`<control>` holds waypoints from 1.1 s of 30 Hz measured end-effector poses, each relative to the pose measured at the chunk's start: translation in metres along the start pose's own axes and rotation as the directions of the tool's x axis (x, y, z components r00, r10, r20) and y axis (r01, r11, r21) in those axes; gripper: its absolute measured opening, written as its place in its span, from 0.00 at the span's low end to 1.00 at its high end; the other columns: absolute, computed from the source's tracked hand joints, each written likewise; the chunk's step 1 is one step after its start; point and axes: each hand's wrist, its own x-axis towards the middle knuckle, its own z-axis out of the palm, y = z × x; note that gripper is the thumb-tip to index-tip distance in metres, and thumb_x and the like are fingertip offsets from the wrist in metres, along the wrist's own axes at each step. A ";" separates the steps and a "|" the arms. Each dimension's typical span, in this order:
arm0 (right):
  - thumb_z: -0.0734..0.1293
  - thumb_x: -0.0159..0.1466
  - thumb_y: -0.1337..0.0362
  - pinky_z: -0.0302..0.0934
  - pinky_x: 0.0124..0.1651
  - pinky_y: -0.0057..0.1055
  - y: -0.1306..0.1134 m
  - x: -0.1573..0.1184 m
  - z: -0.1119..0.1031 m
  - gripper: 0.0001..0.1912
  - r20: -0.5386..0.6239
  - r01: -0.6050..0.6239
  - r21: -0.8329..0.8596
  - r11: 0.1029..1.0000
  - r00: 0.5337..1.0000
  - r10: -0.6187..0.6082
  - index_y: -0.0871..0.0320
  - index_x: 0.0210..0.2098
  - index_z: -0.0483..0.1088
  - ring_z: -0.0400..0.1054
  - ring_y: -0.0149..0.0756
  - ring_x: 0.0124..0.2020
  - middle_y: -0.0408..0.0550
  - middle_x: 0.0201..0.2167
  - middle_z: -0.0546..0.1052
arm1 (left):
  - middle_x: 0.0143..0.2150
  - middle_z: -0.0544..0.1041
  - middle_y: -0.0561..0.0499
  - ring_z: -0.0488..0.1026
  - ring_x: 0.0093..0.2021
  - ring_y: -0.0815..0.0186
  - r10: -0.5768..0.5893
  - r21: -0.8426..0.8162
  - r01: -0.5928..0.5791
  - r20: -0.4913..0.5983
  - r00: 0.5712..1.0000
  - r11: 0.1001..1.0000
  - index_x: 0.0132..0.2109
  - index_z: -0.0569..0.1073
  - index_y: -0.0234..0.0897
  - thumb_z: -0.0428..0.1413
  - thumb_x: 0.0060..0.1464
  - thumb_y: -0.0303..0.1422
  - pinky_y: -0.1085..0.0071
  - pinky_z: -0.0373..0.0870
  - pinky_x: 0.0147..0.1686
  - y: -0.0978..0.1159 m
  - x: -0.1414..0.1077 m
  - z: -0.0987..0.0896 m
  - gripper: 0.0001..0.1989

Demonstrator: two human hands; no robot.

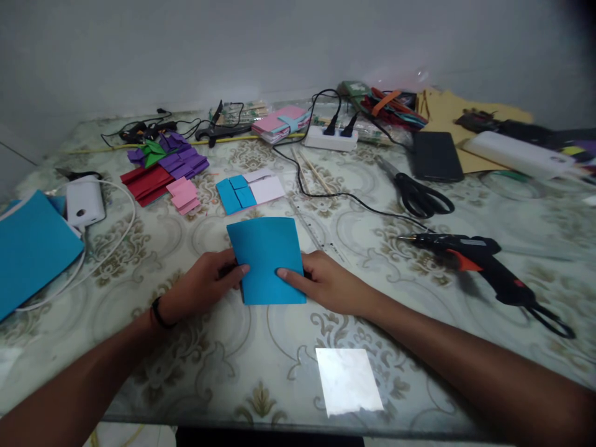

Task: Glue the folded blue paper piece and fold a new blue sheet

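A sheet of blue paper (pixel 267 248) is held up above the patterned tabletop, tilted toward me. My left hand (pixel 209 276) grips its left edge, thumb in front and fingers behind. On the right edge, my right hand (pixel 326 282) pinches the same sheet with the thumb lying across its face. Just beyond it lie folded blue paper pieces (pixel 236 194) and folded white paper (pixel 266 186). A clear ruler (pixel 311 226) lies partly behind the sheet and my right hand.
A glue gun (pixel 470 248) and black scissors (pixel 414 189) lie to the right, near a dark phone (pixel 437 156). Folded red paper (pixel 148 182) and purple paper (pixel 184 162) sit at back left. A power strip (pixel 330 138) trails black cable. Larger blue paper (pixel 37 248) lies left.
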 end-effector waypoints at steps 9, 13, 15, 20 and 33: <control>0.60 0.74 0.48 0.59 0.30 0.26 -0.001 -0.001 -0.001 0.24 0.007 -0.016 -0.025 1.000 1.000 0.016 0.58 0.28 0.67 0.63 0.30 0.26 0.42 0.25 0.72 | 0.30 0.78 0.52 0.73 0.29 0.65 -0.008 0.005 0.008 -0.004 1.000 1.000 0.36 0.73 0.37 0.53 0.67 0.40 0.70 0.67 0.30 0.000 0.000 0.000 0.14; 0.60 0.74 0.50 0.57 0.29 0.25 -0.002 -0.001 -0.001 0.23 0.003 -0.008 -0.016 1.000 1.000 0.008 0.58 0.27 0.65 0.62 0.29 0.25 0.41 0.24 0.70 | 0.30 0.78 0.52 0.73 0.30 0.65 -0.005 0.012 0.005 0.005 1.000 1.000 0.37 0.73 0.37 0.52 0.68 0.41 0.70 0.67 0.31 -0.001 0.000 0.000 0.14; 0.60 0.74 0.51 0.57 0.29 0.25 -0.002 -0.001 -0.001 0.23 0.003 -0.003 -0.011 1.000 1.000 0.003 0.58 0.26 0.64 0.62 0.28 0.24 0.41 0.23 0.69 | 0.31 0.78 0.52 0.74 0.30 0.65 -0.009 0.012 0.009 0.010 1.000 1.000 0.36 0.72 0.36 0.52 0.68 0.41 0.70 0.68 0.31 -0.001 0.000 0.000 0.15; 0.60 0.73 0.50 0.56 0.28 0.26 -0.002 -0.001 -0.001 0.24 0.002 -0.012 0.002 1.000 1.000 0.012 0.57 0.26 0.64 0.61 0.29 0.24 0.41 0.23 0.68 | 0.30 0.78 0.52 0.73 0.30 0.65 -0.002 0.032 0.002 0.008 1.000 0.999 0.35 0.70 0.37 0.52 0.69 0.42 0.70 0.67 0.30 0.000 -0.001 -0.001 0.16; 0.61 0.73 0.48 0.55 0.28 0.26 -0.002 0.000 -0.001 0.26 -0.019 0.002 -0.016 1.000 1.000 -0.002 0.57 0.24 0.62 0.60 0.28 0.23 0.40 0.21 0.67 | 0.28 0.77 0.53 0.73 0.28 0.67 0.027 0.056 -0.027 0.015 1.000 0.998 0.35 0.70 0.36 0.52 0.69 0.40 0.71 0.67 0.29 0.000 0.001 -0.001 0.15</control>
